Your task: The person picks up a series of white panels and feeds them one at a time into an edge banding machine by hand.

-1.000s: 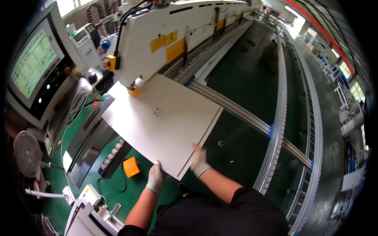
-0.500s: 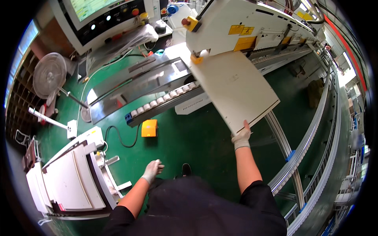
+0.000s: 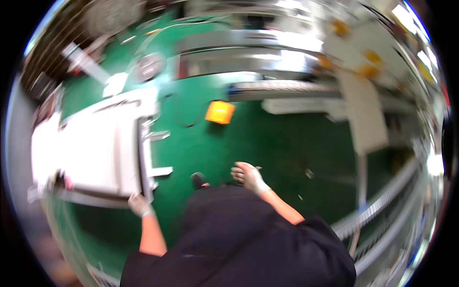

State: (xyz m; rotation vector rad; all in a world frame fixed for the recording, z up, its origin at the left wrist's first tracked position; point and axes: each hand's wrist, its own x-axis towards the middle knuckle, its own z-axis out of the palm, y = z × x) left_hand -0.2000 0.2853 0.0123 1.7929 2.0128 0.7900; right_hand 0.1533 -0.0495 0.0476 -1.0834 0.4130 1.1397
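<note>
A stack of white panels [image 3: 95, 153] lies on a low stand at my left. My gloved left hand [image 3: 140, 204] is at the near right corner of this stack. Motion blurs its fingers, so whether they grip the edge cannot be made out. My gloved right hand [image 3: 249, 177] hangs in front of my body above the green floor, empty, its fingers loosely bent and apart. Off to the right, a pale board [image 3: 366, 117] sticks out from the machine toward me, with neither hand on it.
A yellow box-shaped pedal [image 3: 220, 112] sits on the floor ahead. Beyond it runs a roller rail [image 3: 287, 87] leading to the white machine [image 3: 377, 43]. Stand arms [image 3: 161, 171] jut out beside the stack. Curved metal conveyor rails [image 3: 382, 196] stand at the right.
My view has swung left. My right hand has let go of the pale board and come back before my body. My left hand has moved to the white panel stack.
</note>
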